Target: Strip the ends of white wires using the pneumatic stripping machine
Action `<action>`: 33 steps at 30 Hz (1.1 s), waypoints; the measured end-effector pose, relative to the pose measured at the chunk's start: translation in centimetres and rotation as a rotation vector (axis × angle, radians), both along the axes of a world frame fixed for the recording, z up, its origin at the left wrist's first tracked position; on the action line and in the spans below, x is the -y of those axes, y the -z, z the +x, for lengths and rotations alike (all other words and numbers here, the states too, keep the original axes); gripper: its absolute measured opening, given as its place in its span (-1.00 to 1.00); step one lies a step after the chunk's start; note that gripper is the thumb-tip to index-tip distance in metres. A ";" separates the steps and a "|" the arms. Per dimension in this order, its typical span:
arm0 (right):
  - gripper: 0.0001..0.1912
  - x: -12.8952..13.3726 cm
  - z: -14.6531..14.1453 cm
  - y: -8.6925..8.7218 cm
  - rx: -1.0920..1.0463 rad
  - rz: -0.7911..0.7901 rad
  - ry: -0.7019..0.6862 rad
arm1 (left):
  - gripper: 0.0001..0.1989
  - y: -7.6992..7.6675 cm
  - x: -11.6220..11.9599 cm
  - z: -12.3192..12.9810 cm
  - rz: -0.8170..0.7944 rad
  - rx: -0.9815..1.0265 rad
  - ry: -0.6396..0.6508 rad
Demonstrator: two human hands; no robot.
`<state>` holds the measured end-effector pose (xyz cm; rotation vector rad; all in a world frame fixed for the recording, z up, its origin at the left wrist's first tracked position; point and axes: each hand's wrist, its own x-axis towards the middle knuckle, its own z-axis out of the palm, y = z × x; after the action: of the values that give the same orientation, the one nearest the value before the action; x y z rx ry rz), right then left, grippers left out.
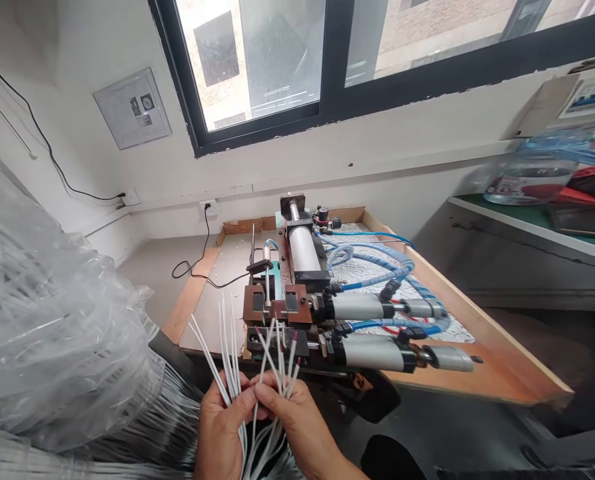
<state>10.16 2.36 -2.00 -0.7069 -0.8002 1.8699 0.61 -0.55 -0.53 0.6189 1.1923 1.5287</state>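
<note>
Several thin white cables (pixel 230 353) fan upward from both hands at the bottom centre. My left hand (pixel 227 420) is closed round the left group of them. My right hand (pixel 294 413) grips the right group, some with dark reddish tips. The two thumbs meet in the middle, beside a single cable. Just beyond the fingertips stands a machine with brown clamp blocks (pixel 297 312) and silver pneumatic cylinders (pixel 367 352). The cable ends on the right overlap the machine's front edge in view. Lower cable parts hang below the hands.
Plastic-wrapped bundles of cables (pixel 52 320) fill the left side. Blue air hoses (pixel 377 257) curl inside the wooden-edged bench (pixel 517 373). A green-topped shelf (pixel 537 220) at the right holds a clear plastic container (pixel 532 180). A black cord (pixel 192 270) lies behind the machine's left side.
</note>
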 end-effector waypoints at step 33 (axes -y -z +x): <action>-0.76 -0.2 0.6 0.6 0.105 -0.086 0.266 | -0.72 1.6 0.3 -0.7 -0.080 -0.119 -0.139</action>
<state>10.80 2.61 -2.63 -0.9254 -0.6586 1.6449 -0.11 -0.87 -2.10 0.5907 1.4054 1.5684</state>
